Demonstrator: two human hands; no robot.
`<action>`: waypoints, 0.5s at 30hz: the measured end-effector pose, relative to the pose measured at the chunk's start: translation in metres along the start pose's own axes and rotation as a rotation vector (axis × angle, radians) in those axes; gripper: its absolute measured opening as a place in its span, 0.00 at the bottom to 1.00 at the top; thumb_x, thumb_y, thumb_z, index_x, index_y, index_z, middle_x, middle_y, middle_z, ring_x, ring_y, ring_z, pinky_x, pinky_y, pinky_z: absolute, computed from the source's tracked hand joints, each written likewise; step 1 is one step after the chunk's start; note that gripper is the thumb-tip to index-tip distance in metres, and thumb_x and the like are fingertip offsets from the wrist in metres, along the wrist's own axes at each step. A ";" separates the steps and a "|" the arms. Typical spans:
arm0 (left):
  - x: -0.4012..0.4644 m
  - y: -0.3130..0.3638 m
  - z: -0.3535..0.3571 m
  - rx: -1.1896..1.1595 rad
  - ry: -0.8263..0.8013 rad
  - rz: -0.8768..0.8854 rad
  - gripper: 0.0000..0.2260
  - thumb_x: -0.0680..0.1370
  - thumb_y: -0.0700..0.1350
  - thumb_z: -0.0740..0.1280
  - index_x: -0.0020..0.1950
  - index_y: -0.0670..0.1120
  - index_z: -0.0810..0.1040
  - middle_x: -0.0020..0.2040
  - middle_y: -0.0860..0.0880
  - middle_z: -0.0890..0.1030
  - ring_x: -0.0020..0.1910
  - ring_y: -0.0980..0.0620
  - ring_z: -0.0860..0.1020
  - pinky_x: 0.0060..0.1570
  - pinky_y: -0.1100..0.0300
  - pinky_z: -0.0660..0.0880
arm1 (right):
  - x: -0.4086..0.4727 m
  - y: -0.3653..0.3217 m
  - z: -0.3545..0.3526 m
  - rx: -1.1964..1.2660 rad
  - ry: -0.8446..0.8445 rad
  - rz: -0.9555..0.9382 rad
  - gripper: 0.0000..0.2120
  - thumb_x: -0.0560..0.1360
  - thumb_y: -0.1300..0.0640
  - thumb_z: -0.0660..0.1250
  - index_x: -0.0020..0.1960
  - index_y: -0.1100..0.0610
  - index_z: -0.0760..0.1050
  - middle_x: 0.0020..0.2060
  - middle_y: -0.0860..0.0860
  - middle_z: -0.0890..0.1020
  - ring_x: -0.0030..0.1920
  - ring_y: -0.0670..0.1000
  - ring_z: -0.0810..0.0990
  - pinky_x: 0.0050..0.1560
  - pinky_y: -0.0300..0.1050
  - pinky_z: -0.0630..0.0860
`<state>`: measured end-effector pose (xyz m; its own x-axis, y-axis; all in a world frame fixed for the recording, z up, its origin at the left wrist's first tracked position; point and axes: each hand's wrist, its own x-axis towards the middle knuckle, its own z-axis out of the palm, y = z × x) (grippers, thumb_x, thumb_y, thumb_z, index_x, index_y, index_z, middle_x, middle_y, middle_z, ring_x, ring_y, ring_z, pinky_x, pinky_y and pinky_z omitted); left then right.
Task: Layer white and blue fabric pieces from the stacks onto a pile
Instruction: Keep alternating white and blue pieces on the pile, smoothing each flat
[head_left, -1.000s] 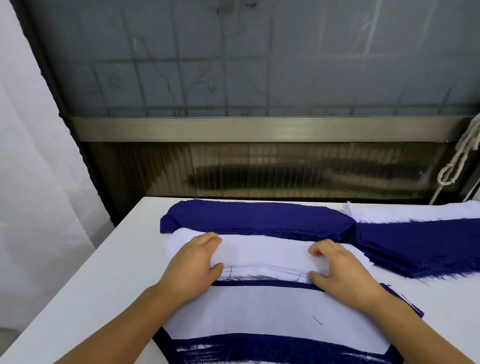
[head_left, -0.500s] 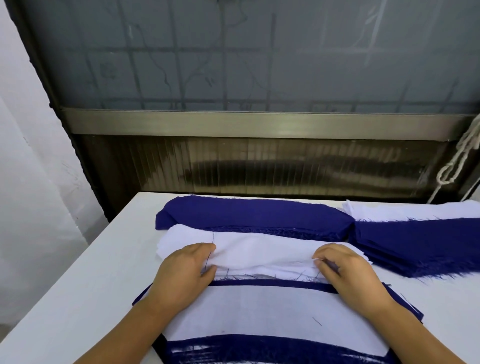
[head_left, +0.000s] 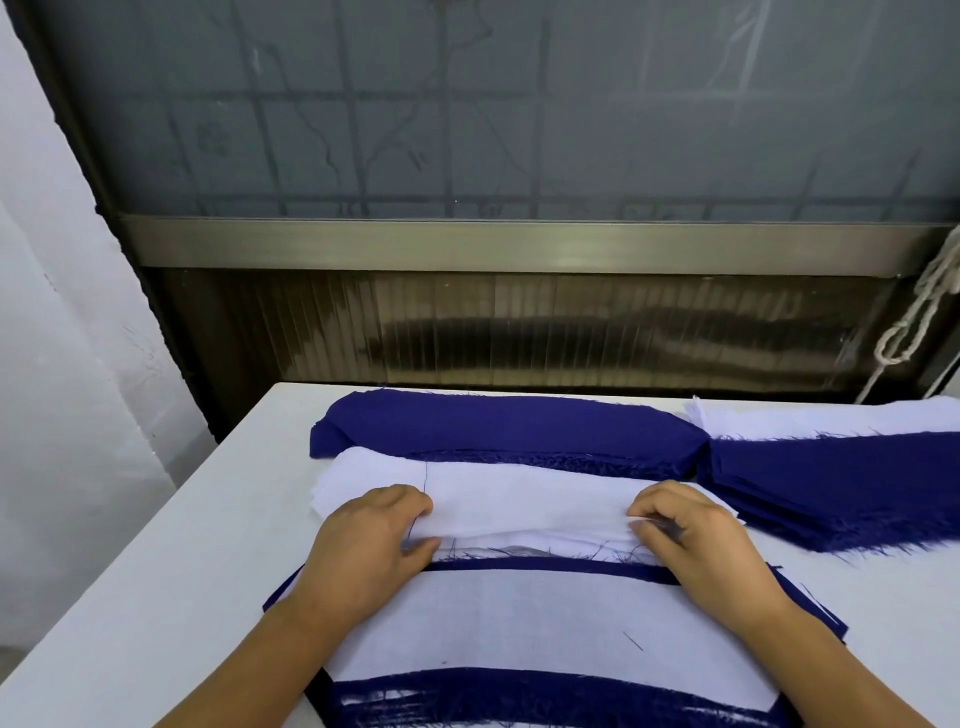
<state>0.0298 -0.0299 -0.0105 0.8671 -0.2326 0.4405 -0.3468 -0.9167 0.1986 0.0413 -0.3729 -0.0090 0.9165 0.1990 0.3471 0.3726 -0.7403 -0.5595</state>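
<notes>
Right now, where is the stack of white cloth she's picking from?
In the head view, the white stack lies mid-table, before the blue stack and behind the layered pile, both hands pinching its near edge.

So the top white piece has been pinched up off the white stack since a second ago. Back then both hands were laid flat on it. Now the near edge is gripped between thumb and curled fingers of the left hand and the right hand, and it's been lifted a little, so a gap is seen under it.
</notes>
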 end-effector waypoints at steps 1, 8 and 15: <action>0.000 -0.001 0.000 -0.002 -0.007 0.000 0.09 0.71 0.50 0.75 0.47 0.51 0.79 0.45 0.59 0.80 0.42 0.56 0.78 0.38 0.63 0.74 | 0.000 0.001 0.000 -0.001 -0.002 0.011 0.10 0.75 0.61 0.70 0.44 0.46 0.77 0.44 0.37 0.79 0.49 0.42 0.76 0.48 0.35 0.73; -0.001 -0.001 0.001 0.014 0.034 0.021 0.09 0.78 0.49 0.60 0.45 0.51 0.80 0.44 0.61 0.80 0.41 0.59 0.77 0.38 0.66 0.73 | 0.000 0.000 0.000 0.030 -0.005 -0.009 0.09 0.79 0.55 0.64 0.43 0.44 0.76 0.46 0.36 0.78 0.49 0.43 0.77 0.46 0.36 0.73; -0.002 -0.004 0.003 -0.055 0.055 -0.046 0.09 0.71 0.36 0.74 0.44 0.49 0.80 0.42 0.57 0.80 0.39 0.55 0.78 0.36 0.63 0.76 | -0.001 0.002 -0.001 0.045 -0.001 0.028 0.13 0.75 0.62 0.69 0.43 0.43 0.77 0.46 0.36 0.79 0.50 0.42 0.77 0.49 0.30 0.71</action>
<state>0.0301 -0.0263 -0.0146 0.8623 -0.1712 0.4767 -0.3274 -0.9065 0.2667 0.0412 -0.3746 -0.0097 0.9268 0.1789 0.3302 0.3528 -0.7163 -0.6020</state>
